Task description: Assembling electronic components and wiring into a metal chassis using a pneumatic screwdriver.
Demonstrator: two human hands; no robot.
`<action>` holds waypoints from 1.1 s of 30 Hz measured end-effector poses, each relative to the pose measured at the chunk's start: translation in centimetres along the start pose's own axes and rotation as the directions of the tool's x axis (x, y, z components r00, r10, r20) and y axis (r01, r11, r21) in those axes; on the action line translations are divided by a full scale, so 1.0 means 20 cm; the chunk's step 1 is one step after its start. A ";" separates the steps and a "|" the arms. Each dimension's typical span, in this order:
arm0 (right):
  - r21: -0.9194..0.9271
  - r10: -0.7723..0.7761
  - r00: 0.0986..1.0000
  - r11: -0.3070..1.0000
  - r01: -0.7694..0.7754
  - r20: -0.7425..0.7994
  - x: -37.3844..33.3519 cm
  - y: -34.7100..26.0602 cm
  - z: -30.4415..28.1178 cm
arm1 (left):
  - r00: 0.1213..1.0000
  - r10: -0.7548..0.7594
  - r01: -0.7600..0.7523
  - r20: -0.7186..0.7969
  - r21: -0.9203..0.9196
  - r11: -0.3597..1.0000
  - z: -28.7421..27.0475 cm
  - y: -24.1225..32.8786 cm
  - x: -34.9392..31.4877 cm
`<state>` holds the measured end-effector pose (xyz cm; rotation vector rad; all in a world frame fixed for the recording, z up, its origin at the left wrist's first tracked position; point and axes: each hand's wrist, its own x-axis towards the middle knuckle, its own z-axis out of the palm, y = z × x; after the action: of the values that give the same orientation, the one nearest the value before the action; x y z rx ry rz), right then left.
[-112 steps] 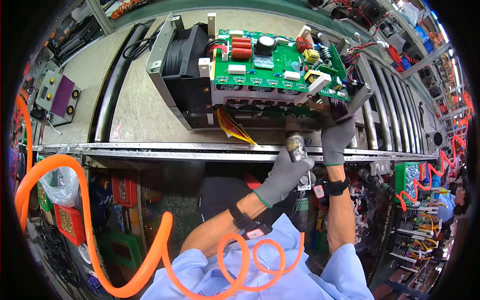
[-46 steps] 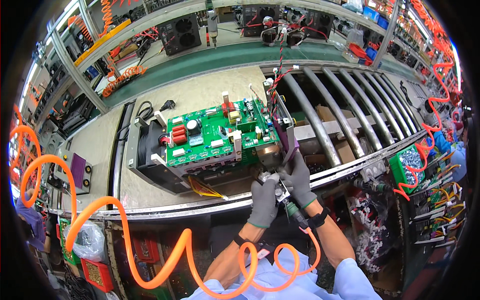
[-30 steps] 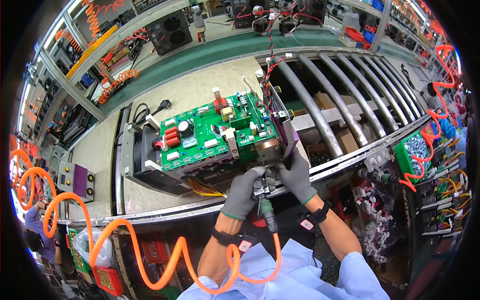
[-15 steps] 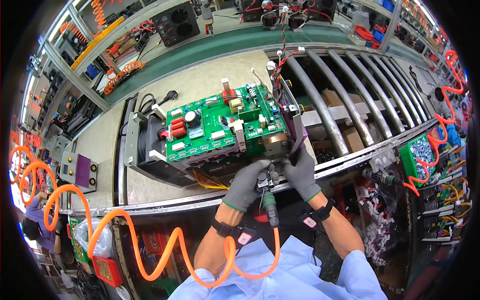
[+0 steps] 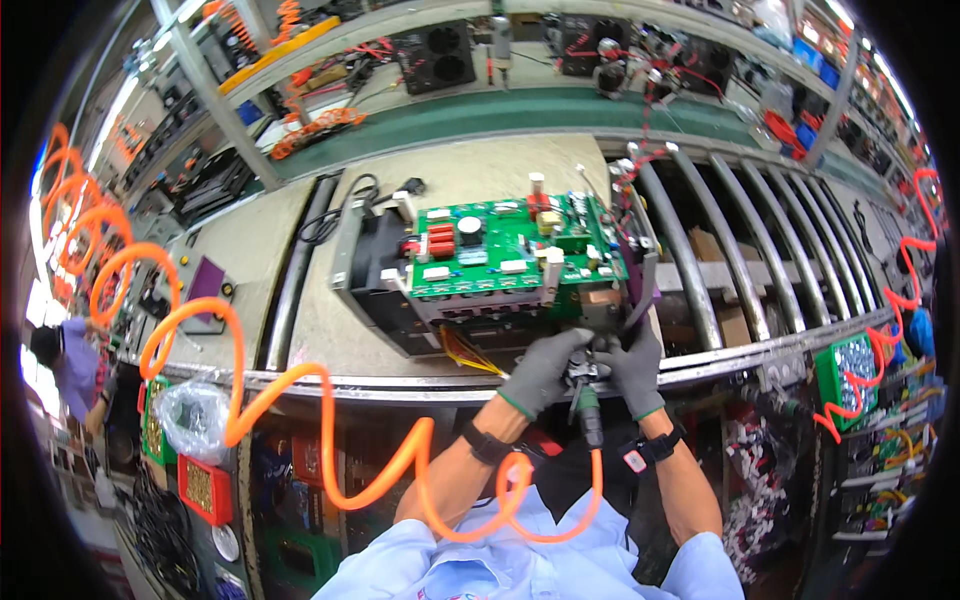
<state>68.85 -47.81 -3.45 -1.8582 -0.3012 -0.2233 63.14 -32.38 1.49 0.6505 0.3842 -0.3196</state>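
My left hand [image 5: 543,374], in a dark grey glove, is closed round the head of an air screwdriver [image 5: 588,402] whose green lower end meets an orange coiled hose. Close beside it my gloved right hand [image 5: 634,374] has its fingers curled in by the tool's head; what they pinch is hidden. Both hands are at the near right corner of an electronic device with a green circuit board [image 5: 490,262] on top. A purple end panel [image 5: 640,302] stands at its right end, just beyond my right hand. Yellow wires [image 5: 465,352] hang from the front.
The orange coiled hose [image 5: 375,495] loops across the left foreground. Metal rollers [image 5: 685,260] lie right of the bench board. A green bin of screws [image 5: 848,380] sits at the right, a red bin [image 5: 205,490] at the left. A co-worker [image 5: 72,375] is at far left.
The whole view has swung, so the bench and device appear farther right. My hands stay together at the device's near right corner, the air screwdriver still between them.
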 end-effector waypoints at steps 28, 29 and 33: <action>0.136 -0.575 0.656 0.793 0.594 0.489 -0.35 -0.82 0.42 | 0.793 0.303 -0.608 -0.528 -0.722 0.331 -1.52 0.20 -1.58; 0.194 -0.577 0.600 0.790 0.581 0.554 -0.38 -0.86 0.53 | 0.737 0.398 -0.668 -0.546 -0.679 0.305 -1.59 0.28 -1.59; 0.271 -0.611 0.382 0.712 0.647 0.693 -0.43 -0.93 0.95 | 0.616 0.447 -0.779 -0.649 -0.585 0.224 -1.79 0.59 -1.61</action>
<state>54.85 -25.10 4.99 -1.6990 -1.6456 0.0531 30.79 4.73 -4.18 -0.1939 0.5194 0.8218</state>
